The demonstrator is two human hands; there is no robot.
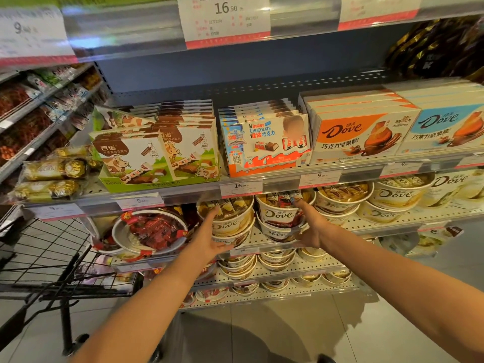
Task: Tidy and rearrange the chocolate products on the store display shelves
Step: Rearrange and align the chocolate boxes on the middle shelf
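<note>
Stacked Dove chocolate tubs fill the second shelf. My left hand [209,237] reaches in with straight fingers and rests against the left side of a cream Dove tub stack [230,224]. My right hand [310,226] lies with extended fingers against the right side of the neighbouring stack of dark-labelled Dove tubs [280,218], its fingertips up at the top tub's rim. Neither hand is curled round a tub. More Dove tubs [340,203] stand further right.
Above sit cow-print chocolate boxes [157,153], Kinder Chocolate boxes [264,142] and Dove boxes [361,132]. Gold-wrapped chocolate packs [52,176] lie at the far left. A round red-chocolate tub [152,229] leans left of my hands. A black wire cart [52,260] stands at the left.
</note>
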